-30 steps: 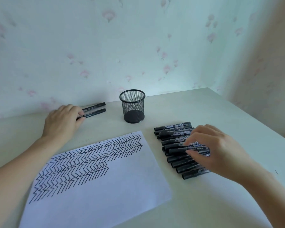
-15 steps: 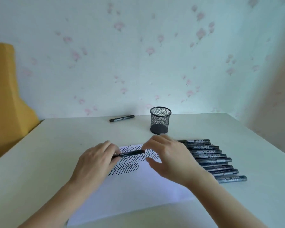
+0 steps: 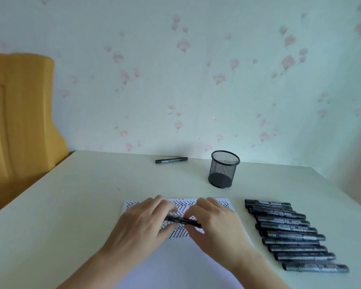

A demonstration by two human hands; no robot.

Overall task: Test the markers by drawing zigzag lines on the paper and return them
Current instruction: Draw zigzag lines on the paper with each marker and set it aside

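Left hand: the left hand [image 3: 142, 224] is over the paper, fingers [image 3: 165, 205] curled and clamped on the left end of a marker [image 3: 182, 220].
Right hand: the right hand [image 3: 215, 224] meets it from the right, fingers [image 3: 204, 202] curled and clamped on the marker's right end.
Marker: black, held roughly level between both hands just above the paper; whether its cap is on or off I cannot tell.
Paper: a white sheet [image 3: 175, 265] lies on the worktop [image 3: 71, 205] at near centre; its far part carries rows of black zigzag lines [image 3: 183, 205], the near part is blank.
Row: a row of black markers [image 3: 290, 234] lies on the worktop right of the paper, side by side, running from far to near and stepping rightward.
Cup: a black mesh cup [image 3: 223, 168] stands upright on the worktop, far from the paper and a little to the right.
Lone marker: one more black marker [image 3: 171, 160] lies flat near the far edge, left of the cup and well apart from it.
Wall: pale wallpaper [image 3: 196, 80] with pink flowers behind the worktop.
Chair: a yellow chair [image 3: 15, 122] at far left.
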